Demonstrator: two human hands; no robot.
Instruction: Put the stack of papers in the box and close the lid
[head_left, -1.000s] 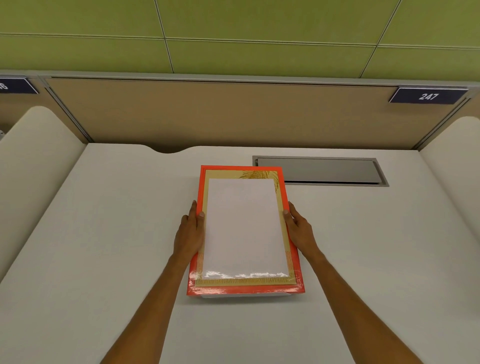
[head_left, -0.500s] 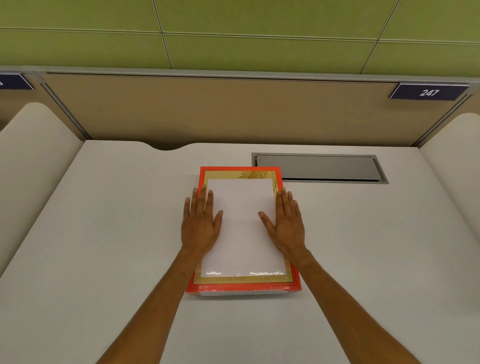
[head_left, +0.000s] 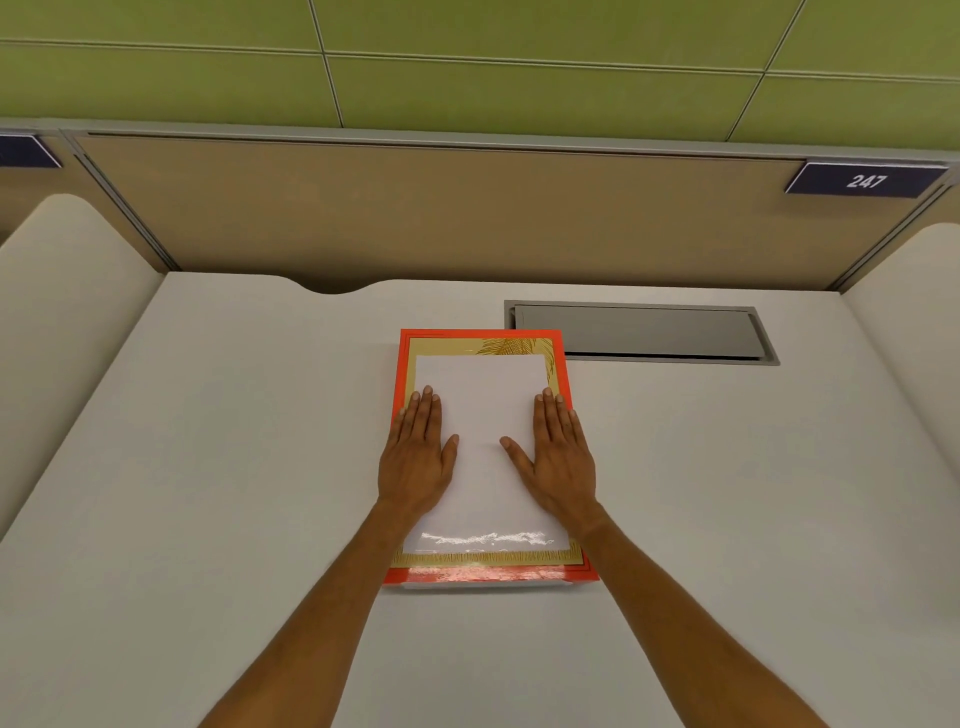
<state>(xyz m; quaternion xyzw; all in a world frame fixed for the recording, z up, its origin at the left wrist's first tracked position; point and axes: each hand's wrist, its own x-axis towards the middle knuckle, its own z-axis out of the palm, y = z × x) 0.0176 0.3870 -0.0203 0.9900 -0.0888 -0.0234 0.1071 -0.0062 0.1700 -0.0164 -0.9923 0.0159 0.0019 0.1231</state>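
A flat box with an orange-red lid lies in the middle of the white desk. The lid has a gold border and a large white panel on top, and it sits down over the box. No papers show; the inside of the box is hidden. My left hand lies flat, palm down, on the lid's left side. My right hand lies flat on its right side. Both hands have fingers extended and hold nothing.
A grey metal cable hatch is set into the desk just behind and right of the box. A tan partition with a plate reading 247 closes the back. Curved white side panels flank the desk.
My hands moved from the lid's side edges onto its top and now lie flat there, a little farther apart than half a second ago. The box has not shifted.
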